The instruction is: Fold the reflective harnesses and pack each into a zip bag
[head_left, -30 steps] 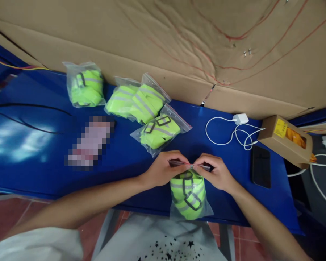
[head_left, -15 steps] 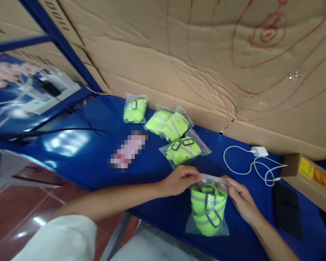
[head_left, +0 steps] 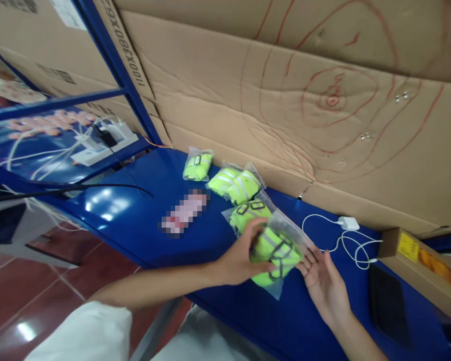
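My left hand (head_left: 235, 260) is wrapped around a clear zip bag holding a folded neon-yellow reflective belt (head_left: 280, 248) with grey stripes and dark buckles. The bag is tilted above the blue table (head_left: 210, 250), its seal edge toward the upper right. Beside that edge my right hand (head_left: 328, 288) is palm up with fingers stretched out, at or against the bag; firm contact is hard to judge. Just behind lies another bagged belt (head_left: 244, 213), partly covered by my left hand and the held bag.
Several more bagged belts (head_left: 198, 165) lie along the cardboard wall (head_left: 210, 100). Left of them is a pixelated pink item (head_left: 184, 213). On the right are a white charger (head_left: 349, 223) with its cable, a black phone-like slab (head_left: 389, 303) and a cardboard box (head_left: 393, 243).
My left hand has moved from the bag's top edge to around its body, and the bag has turned and risen. My right hand has let go of the seal and opened. The camera view has shifted.
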Demonstrator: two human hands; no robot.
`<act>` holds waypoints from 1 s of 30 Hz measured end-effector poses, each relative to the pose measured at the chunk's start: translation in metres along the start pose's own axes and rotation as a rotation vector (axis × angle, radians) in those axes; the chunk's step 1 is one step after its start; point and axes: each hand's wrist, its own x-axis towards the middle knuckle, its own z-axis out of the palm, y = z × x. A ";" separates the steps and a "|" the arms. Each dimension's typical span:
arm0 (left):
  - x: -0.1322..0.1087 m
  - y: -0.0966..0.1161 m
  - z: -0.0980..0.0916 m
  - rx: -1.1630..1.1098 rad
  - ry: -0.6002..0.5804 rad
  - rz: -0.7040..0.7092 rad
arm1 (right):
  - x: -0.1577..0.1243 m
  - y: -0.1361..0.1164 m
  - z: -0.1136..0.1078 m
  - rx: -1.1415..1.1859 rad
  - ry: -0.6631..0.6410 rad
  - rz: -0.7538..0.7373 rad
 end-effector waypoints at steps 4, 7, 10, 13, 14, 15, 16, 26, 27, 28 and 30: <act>0.022 0.035 -0.051 0.006 0.199 0.080 | 0.004 -0.001 -0.002 -0.080 -0.064 -0.042; 0.031 0.053 -0.083 0.111 0.372 0.071 | 0.005 0.006 -0.004 -0.197 -0.141 -0.059; 0.025 0.051 -0.078 0.083 0.330 0.019 | 0.000 0.018 -0.002 -0.363 -0.292 -0.114; 0.012 0.032 -0.046 0.093 0.083 -0.041 | -0.006 0.026 0.004 -0.477 -0.393 -0.276; 0.009 0.025 -0.034 0.124 -0.004 -0.044 | -0.007 0.026 0.005 -0.487 -0.394 -0.322; 0.009 0.018 -0.024 0.172 -0.074 -0.035 | -0.006 0.023 0.005 -0.492 -0.371 -0.348; 0.011 0.013 -0.016 0.242 -0.125 -0.010 | -0.005 0.018 0.004 -0.499 -0.332 -0.354; 0.042 0.005 -0.042 1.334 -0.091 0.269 | 0.037 -0.030 -0.038 -0.468 0.214 -0.415; 0.043 0.001 -0.044 1.360 -0.082 0.238 | 0.043 -0.030 -0.038 -0.477 0.217 -0.429; 0.046 -0.003 -0.043 1.366 -0.057 0.211 | 0.049 -0.031 -0.036 -0.490 0.221 -0.448; 0.057 -0.013 -0.037 1.292 0.015 0.188 | 0.066 -0.036 -0.027 -0.524 0.238 -0.499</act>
